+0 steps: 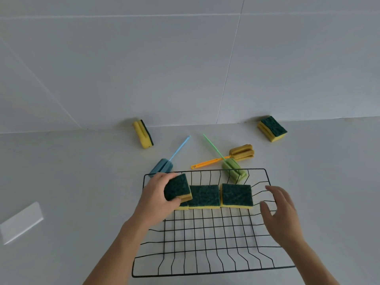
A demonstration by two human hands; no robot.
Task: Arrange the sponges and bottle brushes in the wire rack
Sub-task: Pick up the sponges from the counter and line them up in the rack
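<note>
Fingers (174, 201) pinch a rough green-topped sponge (178, 189) over wire rack (205, 233).

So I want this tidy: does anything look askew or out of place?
Yes. Two sponges sit far off by the wall, one on its edge, one lying tilted. The green brush lies crossed over the orange brush behind the wire rack.

Two bare forearms, no sleeves in view, left hand (156, 197), right hand (280, 214) — ringless fingers
</note>
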